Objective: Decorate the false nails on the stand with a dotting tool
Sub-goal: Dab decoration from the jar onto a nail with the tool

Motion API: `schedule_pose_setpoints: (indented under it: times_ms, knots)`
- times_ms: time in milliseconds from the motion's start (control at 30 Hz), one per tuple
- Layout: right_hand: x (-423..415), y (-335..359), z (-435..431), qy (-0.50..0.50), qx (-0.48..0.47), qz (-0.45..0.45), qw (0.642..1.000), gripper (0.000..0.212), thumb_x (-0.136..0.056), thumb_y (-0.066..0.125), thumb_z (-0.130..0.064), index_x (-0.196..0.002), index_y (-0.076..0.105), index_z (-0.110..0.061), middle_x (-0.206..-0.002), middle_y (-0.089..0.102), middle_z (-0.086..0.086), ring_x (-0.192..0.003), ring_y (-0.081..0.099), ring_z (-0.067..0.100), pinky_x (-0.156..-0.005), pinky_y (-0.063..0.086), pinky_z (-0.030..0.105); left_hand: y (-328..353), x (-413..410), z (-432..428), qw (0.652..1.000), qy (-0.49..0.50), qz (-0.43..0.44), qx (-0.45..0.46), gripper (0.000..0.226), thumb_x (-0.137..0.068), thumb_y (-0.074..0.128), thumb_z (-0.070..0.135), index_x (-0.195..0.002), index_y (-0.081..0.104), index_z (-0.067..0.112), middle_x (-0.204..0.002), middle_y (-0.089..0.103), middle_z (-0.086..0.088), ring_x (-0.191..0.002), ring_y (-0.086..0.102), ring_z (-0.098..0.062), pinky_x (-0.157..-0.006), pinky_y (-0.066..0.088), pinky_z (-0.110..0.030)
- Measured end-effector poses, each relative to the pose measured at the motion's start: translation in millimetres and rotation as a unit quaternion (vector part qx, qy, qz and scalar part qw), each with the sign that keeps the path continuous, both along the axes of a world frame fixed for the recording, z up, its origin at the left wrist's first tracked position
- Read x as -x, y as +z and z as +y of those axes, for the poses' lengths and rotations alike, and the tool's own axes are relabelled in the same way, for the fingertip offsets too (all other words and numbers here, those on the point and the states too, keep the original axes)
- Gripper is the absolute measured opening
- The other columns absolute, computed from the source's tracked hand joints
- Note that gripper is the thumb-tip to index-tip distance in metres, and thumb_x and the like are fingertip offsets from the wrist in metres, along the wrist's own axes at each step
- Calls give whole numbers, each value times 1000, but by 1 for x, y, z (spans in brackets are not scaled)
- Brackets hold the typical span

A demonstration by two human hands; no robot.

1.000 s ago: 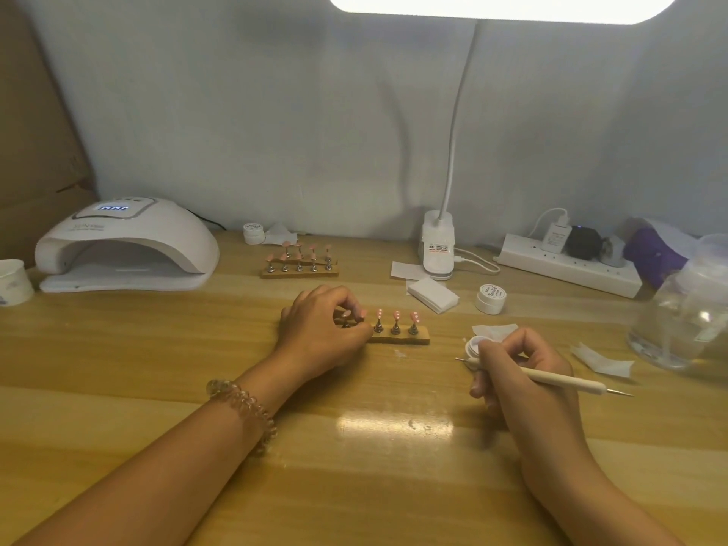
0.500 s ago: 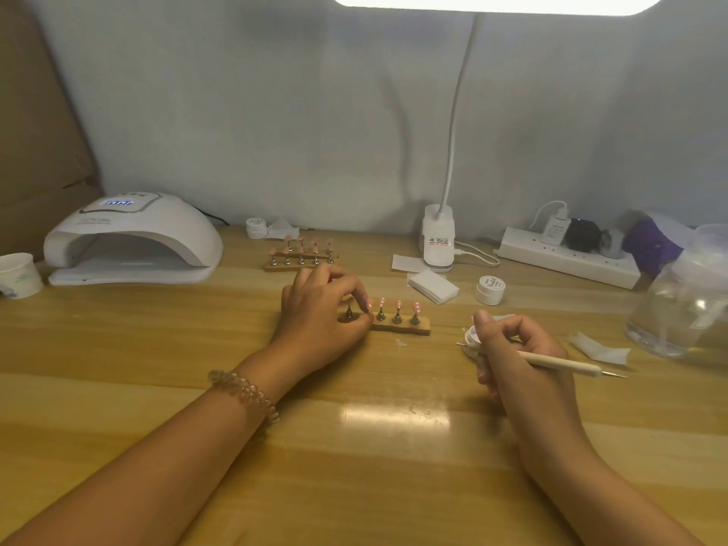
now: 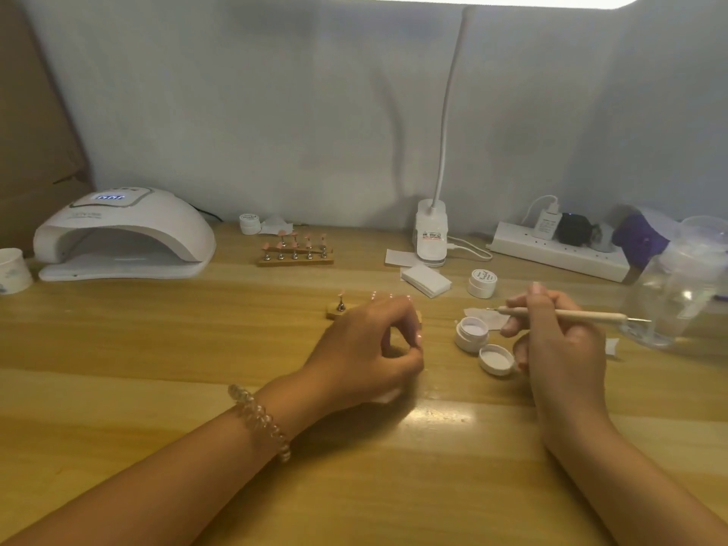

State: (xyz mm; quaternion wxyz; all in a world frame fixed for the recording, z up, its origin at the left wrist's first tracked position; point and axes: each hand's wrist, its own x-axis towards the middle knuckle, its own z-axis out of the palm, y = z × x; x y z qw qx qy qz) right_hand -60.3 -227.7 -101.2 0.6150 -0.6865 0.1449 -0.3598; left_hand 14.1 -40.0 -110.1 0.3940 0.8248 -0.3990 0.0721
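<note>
The wooden nail stand (image 3: 334, 311) lies mid-table, mostly hidden behind my left hand (image 3: 366, 348). One metal holder with a pink false nail (image 3: 340, 303) shows at its left end, and three more nail tips peek above my knuckles. My left hand is curled in front of the stand, pinching a small pink-tipped false nail (image 3: 418, 340). To the right, my right hand (image 3: 559, 344) grips the dotting tool (image 3: 591, 316) level, its metal tip pointing left over an open white gel jar (image 3: 471, 332). The jar's lid (image 3: 496, 359) lies beside it.
A white nail lamp (image 3: 122, 234) stands back left, with a second nail stand (image 3: 294, 256) beside it. A desk lamp base (image 3: 431, 234), white pads (image 3: 425, 281), a closed jar (image 3: 483, 283), a power strip (image 3: 559, 252) and a clear container (image 3: 685, 285) fill the right. A paper cup (image 3: 13, 269) sits far left.
My left hand has drawn back from the stand toward me, pinching one nail. My right hand has lifted the dotting tool and uncovered the open jar and lid.
</note>
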Motion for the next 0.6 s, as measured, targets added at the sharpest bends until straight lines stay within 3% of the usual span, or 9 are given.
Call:
schedule_pose_setpoints:
  times_ms: [167, 300, 433, 600]
  knots:
    - [-9, -10, -6, 2, 10, 37, 999, 24, -102, 51, -35, -82, 52, -20, -57, 63, -3, -45, 50, 0, -58, 37, 29, -5, -4, -1, 997, -49, 43, -33, 12, -83, 69, 26, -85, 61, 34, -81, 61, 29, -60, 50, -1, -57, 36, -20]
    - [-10, -15, -6, 2, 62, 57, 996, 25, -99, 54, -37, -82, 54, -19, -59, 66, -7, -50, 56, -3, -57, 37, 25, -5, -5, -2, 996, -57, 50, -37, 7, -84, 71, 32, -86, 66, 37, -88, 63, 25, -61, 50, -5, -59, 44, -27]
    - [-11, -17, -9, -8, 93, 65, 994, 27, -95, 60, -39, -80, 55, -17, -61, 66, -12, -52, 58, -4, -48, 39, 11, -4, -5, -1, 995, -63, 67, -40, 6, -84, 74, 34, -88, 69, 37, -89, 64, 24, -60, 47, -6, -60, 46, -34]
    - [-11, -16, -8, -11, 125, 82, 989, 30, -92, 62, -42, -77, 55, -18, -64, 65, -4, -56, 57, -1, -48, 38, 13, -3, -3, -2, 994, -58, 78, -50, 6, -84, 73, 37, -88, 69, 39, -85, 61, 30, -63, 48, -3, -62, 42, -27]
